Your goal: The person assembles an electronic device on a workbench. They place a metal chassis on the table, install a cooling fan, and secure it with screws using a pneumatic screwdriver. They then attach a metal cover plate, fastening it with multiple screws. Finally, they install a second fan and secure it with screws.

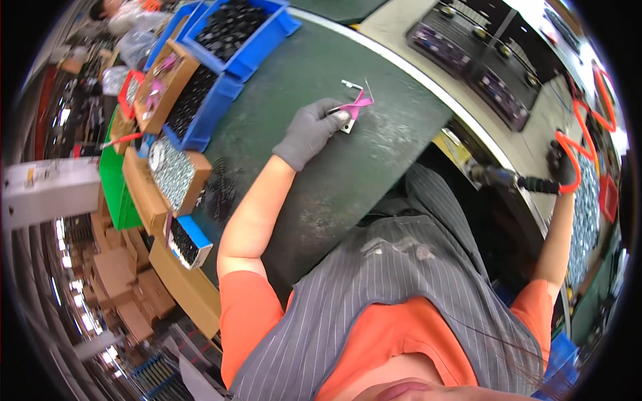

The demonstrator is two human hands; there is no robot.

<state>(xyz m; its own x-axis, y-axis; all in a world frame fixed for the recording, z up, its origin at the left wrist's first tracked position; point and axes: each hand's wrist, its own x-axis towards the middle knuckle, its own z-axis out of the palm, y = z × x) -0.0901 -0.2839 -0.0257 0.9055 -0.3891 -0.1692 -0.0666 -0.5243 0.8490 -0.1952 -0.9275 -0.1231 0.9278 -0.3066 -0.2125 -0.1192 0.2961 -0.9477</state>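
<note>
Striped grey apron point(401, 294), dark green worktable point(321, 87), blue parts bins point(257, 50), cardboard boxes point(180, 281)

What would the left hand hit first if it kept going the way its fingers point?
The left hand in its grey glove points up and right across the dark green table. It already touches the small metal bracket with the pink strip; beyond that, probably the thin metal piece, though depth is unclear.

Brown cardboard boxes point(175, 175) of small parts beside blue bins point(241, 40), table's left
</note>
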